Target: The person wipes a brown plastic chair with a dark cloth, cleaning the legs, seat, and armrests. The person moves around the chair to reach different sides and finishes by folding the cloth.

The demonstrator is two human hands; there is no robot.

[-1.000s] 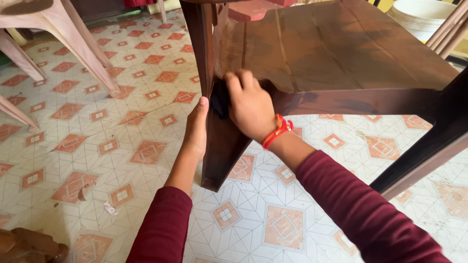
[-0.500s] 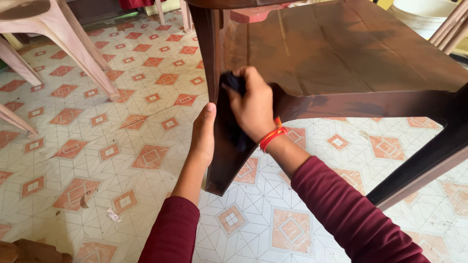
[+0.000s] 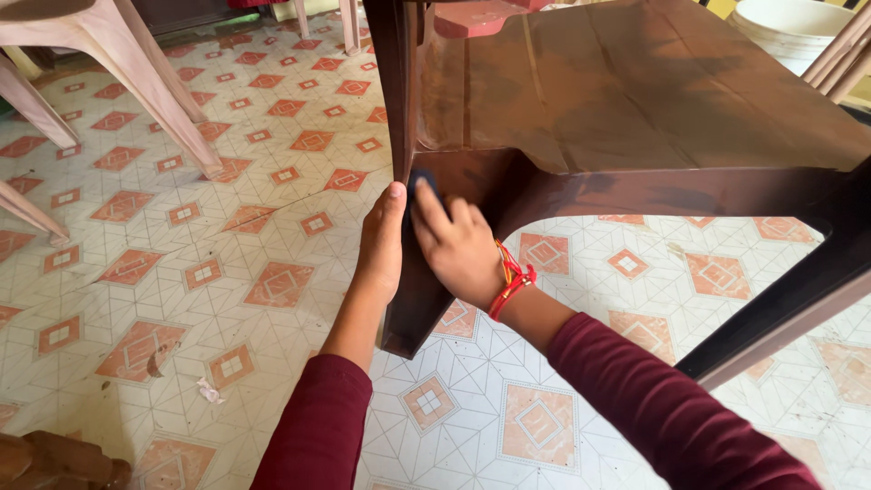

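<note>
The right hand [image 3: 458, 245] has slid down the dark brown plastic chair's [image 3: 635, 100] front-left leg, pressing a dark cloth [image 3: 421, 184]; the left hand [image 3: 381, 245] grips that leg's edge. Wiping continues; lower leg likely next.

The dark brown moulded plastic chair [image 3: 635, 100] looks smooth with a dull, streaky sheen; the patterned tiled floor [image 3: 209, 236] is glossy; the small dark cloth [image 3: 423, 186] looks matt.
</note>
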